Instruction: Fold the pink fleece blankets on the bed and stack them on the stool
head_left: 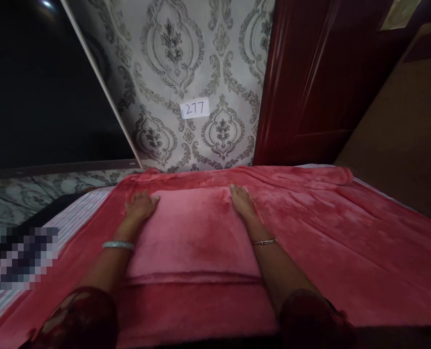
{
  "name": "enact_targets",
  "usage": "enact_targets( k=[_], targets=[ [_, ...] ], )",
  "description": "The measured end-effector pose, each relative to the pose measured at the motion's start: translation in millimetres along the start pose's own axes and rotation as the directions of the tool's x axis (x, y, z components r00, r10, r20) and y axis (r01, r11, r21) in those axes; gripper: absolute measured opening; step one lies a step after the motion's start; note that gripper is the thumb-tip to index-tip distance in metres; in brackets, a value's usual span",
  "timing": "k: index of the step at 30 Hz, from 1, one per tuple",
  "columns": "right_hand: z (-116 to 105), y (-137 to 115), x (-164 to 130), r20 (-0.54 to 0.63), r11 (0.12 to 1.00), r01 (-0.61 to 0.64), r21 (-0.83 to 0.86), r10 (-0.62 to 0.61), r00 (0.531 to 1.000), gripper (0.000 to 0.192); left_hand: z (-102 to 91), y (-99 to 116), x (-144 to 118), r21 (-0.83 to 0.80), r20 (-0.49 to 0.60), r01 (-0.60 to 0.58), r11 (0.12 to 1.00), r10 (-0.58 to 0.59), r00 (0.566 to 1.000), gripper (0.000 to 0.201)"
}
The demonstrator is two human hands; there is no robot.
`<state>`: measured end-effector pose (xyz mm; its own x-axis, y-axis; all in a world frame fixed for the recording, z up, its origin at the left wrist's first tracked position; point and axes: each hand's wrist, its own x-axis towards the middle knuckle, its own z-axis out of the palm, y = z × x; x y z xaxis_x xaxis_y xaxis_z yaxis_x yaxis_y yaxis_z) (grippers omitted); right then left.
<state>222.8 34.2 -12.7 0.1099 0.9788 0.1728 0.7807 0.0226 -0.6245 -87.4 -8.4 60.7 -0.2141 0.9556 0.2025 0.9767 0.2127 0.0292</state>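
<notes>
A folded pink-red fleece piece [193, 232] lies on top of a larger red fleece blanket [346, 242] spread over the bed. My left hand [140, 204] rests flat at the folded piece's far left corner, fingers spread. My right hand [241, 199] lies flat along its far right edge. Both hands press on the fabric and grip nothing that I can see. Each wrist wears a thin bangle.
A striped sheet [73, 218] shows at the bed's left side. Patterned wallpaper with a paper label reading 277 [195, 108] is straight ahead. A dark red wooden door [310, 82] stands at the right, a dark mirror or window [37, 82] at the left.
</notes>
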Motion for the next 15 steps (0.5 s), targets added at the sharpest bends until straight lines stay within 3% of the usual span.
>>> enact_targets(
  k=[2,3,6,7,9,12,15],
  targets=[
    [0.5,1.4,-0.4,-0.004,1.000,0.012,0.001,-0.012,1.000,0.061,-3.7,31.1,-12.6,-0.017,0.004,-0.051,0.999,0.051,0.999,0.068],
    [1.0,2.3,-0.5,-0.005,1.000,0.018,0.001,-0.018,1.000,0.062,-2.7,50.2,-24.2,-0.049,0.020,-0.172,0.984,0.174,0.985,0.067],
    [2.8,4.7,-0.2,-0.006,1.000,0.028,-0.004,-0.028,1.000,0.064,12.1,106.9,-73.1,-0.190,0.033,-0.557,0.808,0.573,0.819,0.069],
    [3.3,5.3,0.1,-0.007,0.999,0.031,-0.006,-0.031,0.999,0.064,19.6,121.5,-89.9,-0.221,0.038,-0.630,0.745,0.652,0.758,0.071],
    [3.7,5.8,0.6,-0.007,0.999,0.036,-0.009,-0.036,0.999,0.064,34.3,140.2,-117.4,-0.256,0.053,-0.685,0.682,0.717,0.695,0.073],
    [3.9,5.7,0.9,-0.009,0.999,0.037,-0.008,-0.037,0.999,0.063,47.0,145.2,-135.3,-0.247,0.070,-0.675,0.695,0.708,0.703,0.071],
    [4.2,6.0,0.9,-0.011,0.999,0.035,0.000,-0.035,0.999,0.061,44.8,134.8,-133.1,-0.219,0.107,-0.648,0.729,0.678,0.727,0.071]
  ],
)
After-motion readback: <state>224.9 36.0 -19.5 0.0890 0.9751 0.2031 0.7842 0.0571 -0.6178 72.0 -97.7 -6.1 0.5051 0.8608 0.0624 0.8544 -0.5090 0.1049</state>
